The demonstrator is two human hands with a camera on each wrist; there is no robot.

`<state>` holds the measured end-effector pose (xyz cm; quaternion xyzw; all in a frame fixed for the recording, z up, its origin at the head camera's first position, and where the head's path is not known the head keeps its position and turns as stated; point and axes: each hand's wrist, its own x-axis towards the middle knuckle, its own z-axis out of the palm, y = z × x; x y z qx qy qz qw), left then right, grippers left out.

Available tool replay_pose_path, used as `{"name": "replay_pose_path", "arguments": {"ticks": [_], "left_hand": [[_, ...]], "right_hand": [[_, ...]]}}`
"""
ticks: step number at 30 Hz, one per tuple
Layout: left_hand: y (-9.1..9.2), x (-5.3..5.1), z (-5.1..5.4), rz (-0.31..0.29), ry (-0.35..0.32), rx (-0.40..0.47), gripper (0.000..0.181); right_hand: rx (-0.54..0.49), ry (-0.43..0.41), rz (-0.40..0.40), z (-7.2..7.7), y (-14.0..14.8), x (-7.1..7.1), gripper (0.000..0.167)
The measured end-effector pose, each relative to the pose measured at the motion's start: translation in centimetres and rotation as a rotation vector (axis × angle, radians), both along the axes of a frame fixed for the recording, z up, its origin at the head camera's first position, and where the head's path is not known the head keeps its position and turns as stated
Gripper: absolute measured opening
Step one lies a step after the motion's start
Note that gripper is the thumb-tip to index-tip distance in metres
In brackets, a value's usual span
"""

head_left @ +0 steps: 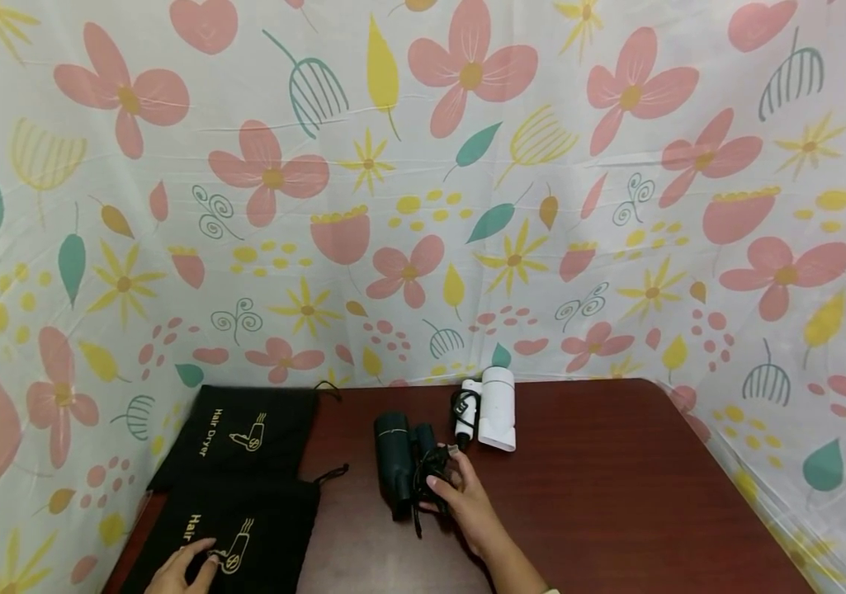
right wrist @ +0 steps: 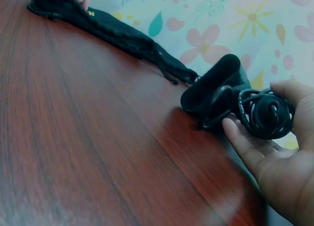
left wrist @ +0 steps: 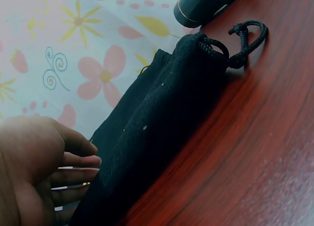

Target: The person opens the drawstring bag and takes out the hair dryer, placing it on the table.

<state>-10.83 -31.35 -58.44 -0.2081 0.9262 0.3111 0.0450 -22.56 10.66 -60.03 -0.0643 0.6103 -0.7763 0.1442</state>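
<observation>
A dark green hair dryer [head_left: 394, 462] with a black cord [head_left: 430, 474] bundled round its folded handle lies mid-table. My right hand [head_left: 467, 503] grips it at the handle and cord; the right wrist view shows thumb and fingers on either side of the coiled cord [right wrist: 269, 115]. At the lower left, my left hand [head_left: 183, 569] touches the nearer black drawstring pouch [head_left: 274, 536], marked with a gold hair dryer drawing. Its fingers [left wrist: 73, 177] look relaxed against the cloth in the left wrist view.
Behind the nearer pouch lies a second black pouch [head_left: 274, 437] reading "Hair Dryer". A white hair dryer [head_left: 498, 408] with a wrapped black cord stands near the table's back edge. A flower-patterned cloth [head_left: 408, 206] hangs behind the brown table [head_left: 601, 495].
</observation>
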Motion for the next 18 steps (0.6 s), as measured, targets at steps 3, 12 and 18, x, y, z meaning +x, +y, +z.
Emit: {"name": "replay_pose_path", "arguments": {"ticks": [3,12,18], "left_hand": [[-0.1,0.2,-0.2,0.054,0.024,-0.016,0.043],[0.5,0.3,-1.1,0.271,0.121,-0.051,0.024],[0.4,0.2,-1.1,0.292,0.124,-0.072,0.026]], "right_hand": [[0.040,0.021,0.038,0.2,0.2,0.2,0.080],[0.155,0.047,0.111,0.1,0.9,0.5,0.093],[0.195,0.109,0.071,0.1,0.7,0.5,0.088]]}}
